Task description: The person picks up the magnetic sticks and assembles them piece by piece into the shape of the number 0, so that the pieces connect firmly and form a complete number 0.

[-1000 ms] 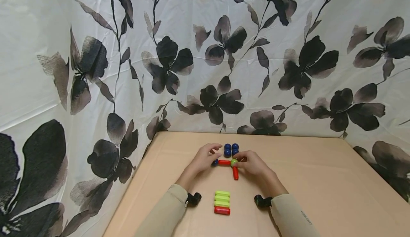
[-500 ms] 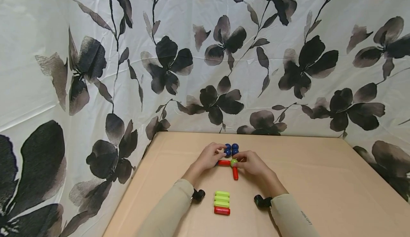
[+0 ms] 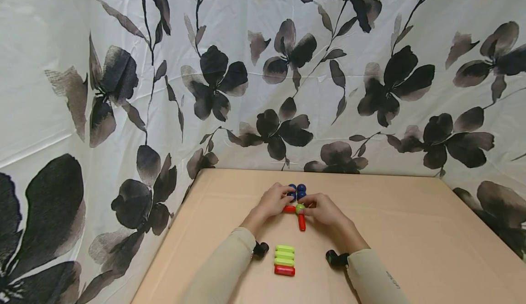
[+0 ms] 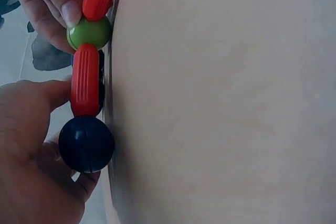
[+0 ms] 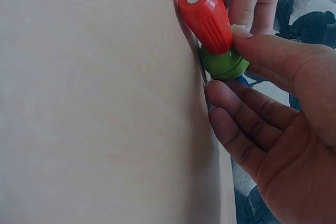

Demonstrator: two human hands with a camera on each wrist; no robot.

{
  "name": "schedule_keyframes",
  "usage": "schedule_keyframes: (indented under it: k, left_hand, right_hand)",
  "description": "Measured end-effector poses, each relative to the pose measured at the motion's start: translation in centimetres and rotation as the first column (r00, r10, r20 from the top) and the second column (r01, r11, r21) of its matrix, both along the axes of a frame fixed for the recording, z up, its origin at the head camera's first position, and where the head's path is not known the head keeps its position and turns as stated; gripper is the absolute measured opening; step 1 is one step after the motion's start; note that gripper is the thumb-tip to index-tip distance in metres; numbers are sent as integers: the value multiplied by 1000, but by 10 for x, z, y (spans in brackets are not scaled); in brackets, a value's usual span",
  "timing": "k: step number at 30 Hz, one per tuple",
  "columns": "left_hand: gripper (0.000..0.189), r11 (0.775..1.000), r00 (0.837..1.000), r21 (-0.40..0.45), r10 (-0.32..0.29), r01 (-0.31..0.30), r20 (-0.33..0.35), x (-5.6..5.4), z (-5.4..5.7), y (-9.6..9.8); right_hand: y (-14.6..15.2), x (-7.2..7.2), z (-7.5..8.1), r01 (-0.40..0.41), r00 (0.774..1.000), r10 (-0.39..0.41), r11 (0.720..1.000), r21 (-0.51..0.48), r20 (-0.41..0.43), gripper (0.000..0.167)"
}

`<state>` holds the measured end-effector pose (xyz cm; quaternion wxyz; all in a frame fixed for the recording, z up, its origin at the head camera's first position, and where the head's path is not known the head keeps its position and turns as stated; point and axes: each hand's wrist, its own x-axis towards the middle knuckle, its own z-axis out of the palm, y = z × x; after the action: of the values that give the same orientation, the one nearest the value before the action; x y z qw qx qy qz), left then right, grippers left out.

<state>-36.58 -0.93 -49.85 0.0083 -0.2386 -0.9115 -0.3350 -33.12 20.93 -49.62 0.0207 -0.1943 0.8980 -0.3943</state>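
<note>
In the head view, two red magnetic rods (image 3: 302, 222) meet at a green ball (image 3: 300, 208). My right hand (image 3: 325, 209) pinches this ball between thumb and fingers; the right wrist view shows the green ball (image 5: 224, 65) at the fingertips, with a red rod (image 5: 206, 19) pointing towards the camera. A blue ball (image 4: 86, 144) caps the other red rod (image 4: 85, 80). My left hand (image 3: 272, 202) reaches over that end, fingers loosely bent, thumb tip passing behind the rod. Its fingertips overlap the group of several blue balls (image 3: 302, 188) behind.
Nearer the body, three yellow-green rods (image 3: 285, 255) and one red rod (image 3: 285, 270) lie in a row on the tan table (image 3: 411, 249). A floral curtain (image 3: 263, 66) hangs behind the table's far edge.
My left hand has slid right and slightly forward, from the blue end ball to the blue ball group, covering part of the red rod. The right hand stays put on the green ball.
</note>
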Motion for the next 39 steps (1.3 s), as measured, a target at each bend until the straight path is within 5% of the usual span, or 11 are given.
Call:
schedule_keyframes:
  k: [13, 24, 28, 31, 35, 39]
  left_hand:
    - [24, 997, 998, 37, 60, -61, 15, 5, 1, -6]
    - [40, 984, 999, 173, 27, -31, 28, 27, 7, -38]
    - [38, 977, 996, 210, -51, 35, 75, 36, 8, -47]
    - [33, 965, 976, 222, -170, 137, 136, 42, 10, -48]
    - [27, 943, 927, 183, -313, 278, 205, 50, 10, -44]
    - [30, 918, 889, 132, -395, 373, 233, 56, 9, -38]
  right_hand:
    - [-2, 1, 0, -4, 1000, 4, 1000, 2, 22, 28]
    - [0, 1, -1, 20, 999, -20, 1000, 5, 40, 29]
    - [1, 2, 0, 31, 998, -32, 999, 12, 57, 30]
    - [1, 2, 0, 33, 998, -33, 999, 6, 56, 31]
    - [2, 2, 0, 26, 998, -26, 1000, 5, 58, 33]
    - [2, 2, -1, 8, 999, -8, 1000, 5, 51, 33]
